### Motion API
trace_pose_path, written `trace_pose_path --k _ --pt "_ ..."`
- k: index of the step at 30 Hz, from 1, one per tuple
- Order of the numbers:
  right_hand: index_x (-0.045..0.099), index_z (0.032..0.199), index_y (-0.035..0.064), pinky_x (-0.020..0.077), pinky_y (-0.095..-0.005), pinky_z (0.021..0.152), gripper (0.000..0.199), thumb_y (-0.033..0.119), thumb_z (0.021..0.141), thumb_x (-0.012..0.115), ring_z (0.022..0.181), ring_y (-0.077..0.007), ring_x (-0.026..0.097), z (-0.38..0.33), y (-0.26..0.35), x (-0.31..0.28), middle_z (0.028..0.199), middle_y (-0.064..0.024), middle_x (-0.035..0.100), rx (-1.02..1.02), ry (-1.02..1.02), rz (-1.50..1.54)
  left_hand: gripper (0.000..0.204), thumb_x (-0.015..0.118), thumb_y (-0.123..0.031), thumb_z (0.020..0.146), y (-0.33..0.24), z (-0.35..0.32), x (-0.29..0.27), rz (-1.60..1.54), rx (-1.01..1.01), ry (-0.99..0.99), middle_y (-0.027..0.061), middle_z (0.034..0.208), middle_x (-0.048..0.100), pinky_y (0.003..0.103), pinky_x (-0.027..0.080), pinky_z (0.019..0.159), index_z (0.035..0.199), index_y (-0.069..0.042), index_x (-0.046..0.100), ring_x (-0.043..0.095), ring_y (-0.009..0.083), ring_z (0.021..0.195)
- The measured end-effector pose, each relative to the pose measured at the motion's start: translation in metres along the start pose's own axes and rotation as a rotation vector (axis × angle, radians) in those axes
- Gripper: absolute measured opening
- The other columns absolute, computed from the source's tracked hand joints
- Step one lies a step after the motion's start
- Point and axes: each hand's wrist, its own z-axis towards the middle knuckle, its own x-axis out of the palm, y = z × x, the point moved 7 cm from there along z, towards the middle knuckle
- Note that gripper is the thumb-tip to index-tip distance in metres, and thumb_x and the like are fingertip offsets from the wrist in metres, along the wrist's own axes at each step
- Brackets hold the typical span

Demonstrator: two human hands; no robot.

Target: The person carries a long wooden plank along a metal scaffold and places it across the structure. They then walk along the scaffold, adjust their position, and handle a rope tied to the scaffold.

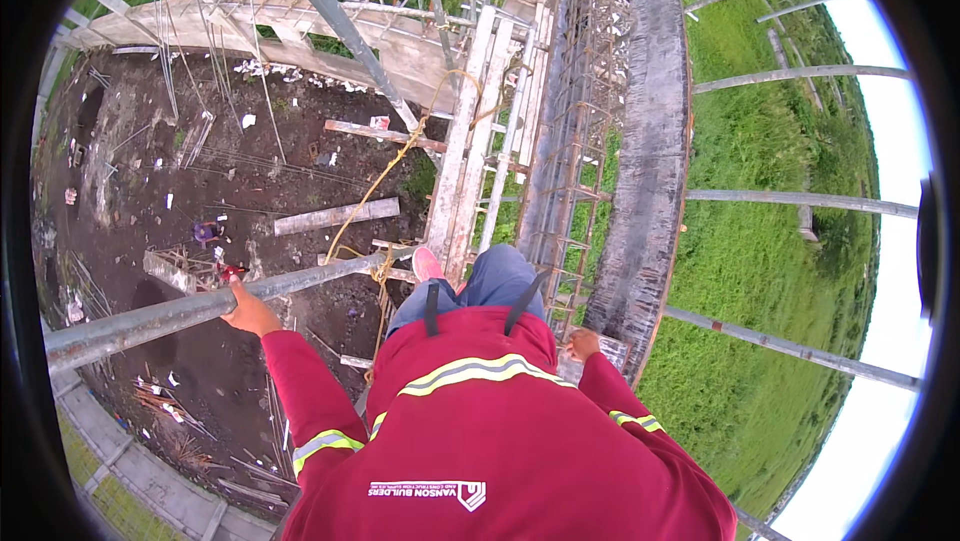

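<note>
My left hand [250, 311] is closed on a thick grey metal pipe [150, 331] that runs slantwise across the left side. Most of its fingers are hidden by the pipe. My right hand [582, 345] is curled beside my right hip, at the rebar cage [572, 171] and the dark formwork panel [645, 121]. What its fingers hold is too small to make out. My one visible shoe [427, 264] is at the near end of the narrow wooden planks [468, 131]. A yellow rope [383, 266] is tied round the pipe near that shoe.
Far below on the left lies dark soil ground [230, 191] with scattered boards and debris, and a person [208, 232] is down there. Grey scaffold pipes [800, 203] stick out over green grass [740, 261] on the right. A slanted post [345, 31] rises ahead, left of the planks.
</note>
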Motion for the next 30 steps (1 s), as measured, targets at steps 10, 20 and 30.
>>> trace_pose_path --k 10,20,30 --pt "0.070 0.088 0.0057 0.0493 -0.0411 0.085 0.028 0.028 0.085 0.052 0.096 -0.0348 0.064 0.287 0.220 -0.171 0.095 -0.0185 0.067 0.015 0.002 -0.084 0.027 0.066 -0.024 0.085 -0.013 -0.017 -0.026 0.205 -0.055 -0.304 0.0099 0.095 0.066 0.038 0.048 0.078 0.092 0.002 0.067 0.061 0.0214 0.085" --pt "0.061 0.108 0.0023 0.0492 -0.0468 0.086 0.033 0.022 0.083 0.054 0.097 -0.0408 0.062 0.680 0.331 -0.176 0.100 -0.0235 0.065 -0.187 0.116 -0.414 0.044 0.055 -0.034 0.090 -0.024 0.005 -0.104 0.306 -0.228 -0.551 0.0158 0.110 0.060 0.044 0.046 0.091 0.115 0.002 0.057 0.059 0.0307 0.099" --pt "0.057 0.110 0.0070 0.0442 -0.0532 0.092 0.027 0.018 0.085 0.053 0.116 -0.0310 0.052 0.820 0.265 -0.095 0.123 -0.0168 0.053 -0.404 -0.132 -0.943 0.038 0.045 -0.029 0.095 -0.053 0.005 -0.106 0.618 -0.162 -0.821 0.0183 0.121 0.058 0.046 0.050 0.091 0.123 -0.005 0.054 0.061 0.0338 0.105"
